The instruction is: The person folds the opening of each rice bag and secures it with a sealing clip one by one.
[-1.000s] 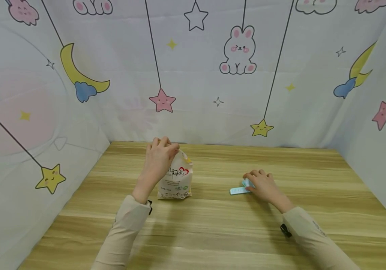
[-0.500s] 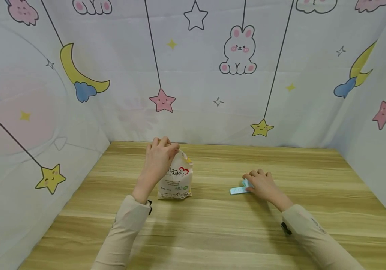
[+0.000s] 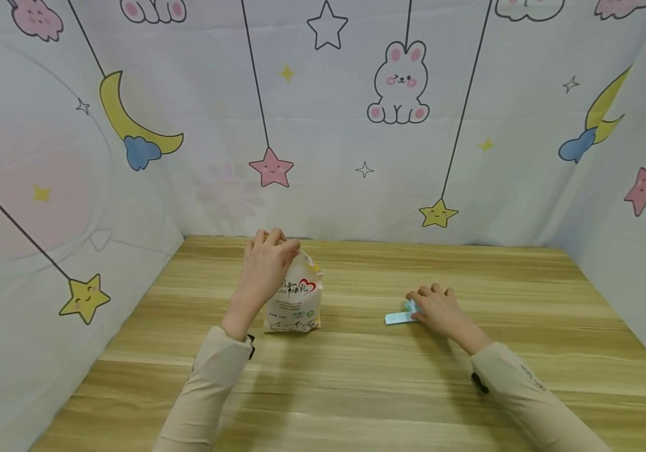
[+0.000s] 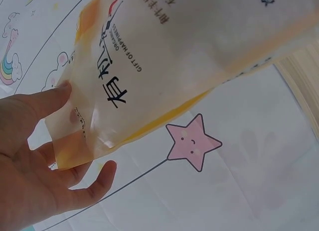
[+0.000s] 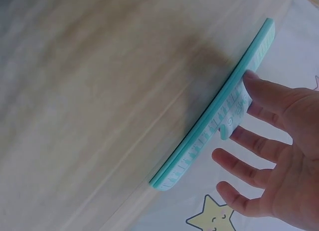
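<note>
In the head view, a cream-coloured food bag (image 3: 293,307) with dark lettering and a red heart stands upright on the table, left of centre. My left hand (image 3: 265,267) pinches its top edge. The left wrist view shows the thumb on the printed face of the bag (image 4: 159,57) and other fingers behind it. To the right, my right hand (image 3: 441,312) holds a teal bag clip (image 3: 398,319) low over the table. Seen from the right wrist, the thumb and index finger pinch the long clip (image 5: 199,136) near its handle, while the other fingers are spread apart.
The wood-grain table (image 3: 345,389) ends at a white curtain (image 3: 345,207) printed with stars, moons and rabbits. Similar cloth walls stand on the left and right sides. A dark strap piece (image 3: 479,383) shows under the right sleeve.
Both hands keep their grips on the bag and the clip. The right forearm has shifted very slightly; otherwise nothing has visibly moved.
</note>
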Motion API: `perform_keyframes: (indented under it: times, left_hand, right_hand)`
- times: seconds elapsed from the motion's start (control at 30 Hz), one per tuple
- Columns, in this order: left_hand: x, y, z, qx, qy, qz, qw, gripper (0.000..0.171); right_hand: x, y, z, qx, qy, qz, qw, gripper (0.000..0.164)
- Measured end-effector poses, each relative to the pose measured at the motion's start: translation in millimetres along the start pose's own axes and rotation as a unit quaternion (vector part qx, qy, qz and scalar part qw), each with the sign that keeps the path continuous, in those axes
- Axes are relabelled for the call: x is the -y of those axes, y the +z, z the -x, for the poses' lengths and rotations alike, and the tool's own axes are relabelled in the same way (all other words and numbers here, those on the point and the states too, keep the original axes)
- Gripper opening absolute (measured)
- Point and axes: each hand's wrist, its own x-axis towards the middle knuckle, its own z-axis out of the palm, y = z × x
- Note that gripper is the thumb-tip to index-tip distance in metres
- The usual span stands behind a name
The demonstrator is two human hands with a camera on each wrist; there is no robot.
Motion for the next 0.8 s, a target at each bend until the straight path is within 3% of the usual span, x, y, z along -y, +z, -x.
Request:
perform_keyframes:
  times: [0.8]
  left_hand:
    - [1.2, 0.8, 0.2, 0.001, 0.002, 0.008, 1.0000, 0.010]
  right_hand:
    - [3.2, 6.5, 3.8, -0.044, -0.005, 0.036, 0.998, 0.037]
